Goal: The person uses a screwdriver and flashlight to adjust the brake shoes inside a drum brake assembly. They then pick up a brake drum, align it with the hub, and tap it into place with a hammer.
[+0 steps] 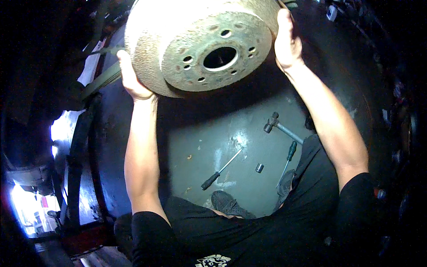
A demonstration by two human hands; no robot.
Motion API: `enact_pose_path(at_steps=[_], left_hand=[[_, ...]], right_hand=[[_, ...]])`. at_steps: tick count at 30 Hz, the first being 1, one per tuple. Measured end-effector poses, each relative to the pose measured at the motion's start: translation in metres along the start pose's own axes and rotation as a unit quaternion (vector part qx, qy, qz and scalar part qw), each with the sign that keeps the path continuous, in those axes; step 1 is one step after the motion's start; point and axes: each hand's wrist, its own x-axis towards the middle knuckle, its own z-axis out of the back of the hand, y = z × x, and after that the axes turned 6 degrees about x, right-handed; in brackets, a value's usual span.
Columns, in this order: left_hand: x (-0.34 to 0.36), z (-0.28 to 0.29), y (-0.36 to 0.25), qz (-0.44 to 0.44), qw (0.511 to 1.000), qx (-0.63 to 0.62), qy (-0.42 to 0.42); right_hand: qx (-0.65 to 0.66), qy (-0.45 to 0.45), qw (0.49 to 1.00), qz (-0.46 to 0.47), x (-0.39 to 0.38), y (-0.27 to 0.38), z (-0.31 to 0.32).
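Observation:
Both my arms reach up to a rusty brake disc (173, 75) at the top of the head view, its raised hub face with a large centre hole and several smaller holes turned toward me. My left hand (132, 80) grips its left rim, thumb along the edge and the other fingers hidden behind. On the right rim my right hand (288, 43) is closed the same way, its fingers partly out of sight. The disc is tilted, and its upper part is washed out by bright light and cut off by the frame.
Below, on the grey floor (182, 167), lie a dark-handled screwdriver (211, 179), a small metal socket (259, 167), a green-handled screwdriver (292, 151) and a hammer (284, 129). My shoes (227, 204) stand close to these tools. At left, dark beams (80, 151) rise beside bright gaps.

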Motion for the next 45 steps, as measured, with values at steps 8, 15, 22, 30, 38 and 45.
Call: enact_pose_path(at_steps=[8,15,22,30,38,45], left_hand=[[0.001,-0.013,-0.008,0.009,0.999,-0.039,0.008],[0.0,-0.039,-0.023,0.071,0.996,-0.017,-0.047],[0.007,-0.013,-0.008,0.049,0.999,-0.012,-0.01],[0.01,-0.019,-0.015,0.151,0.976,-0.132,-0.086],[0.018,-0.021,-0.02,0.178,0.976,-0.082,-0.091],[0.02,-0.025,-0.029,0.194,0.97,-0.129,-0.063]], right_hand=[[-0.059,0.074,0.993,0.074,0.017,0.028,0.0],[-0.065,0.083,0.991,0.081,0.024,0.025,0.001],[-0.11,0.007,0.988,0.105,0.024,0.02,-0.012],[0.046,0.124,0.991,0.036,0.011,0.029,-0.005],[0.005,0.102,0.993,0.062,-0.007,0.039,-0.007],[0.003,0.094,0.995,0.036,0.004,0.041,-0.007]])
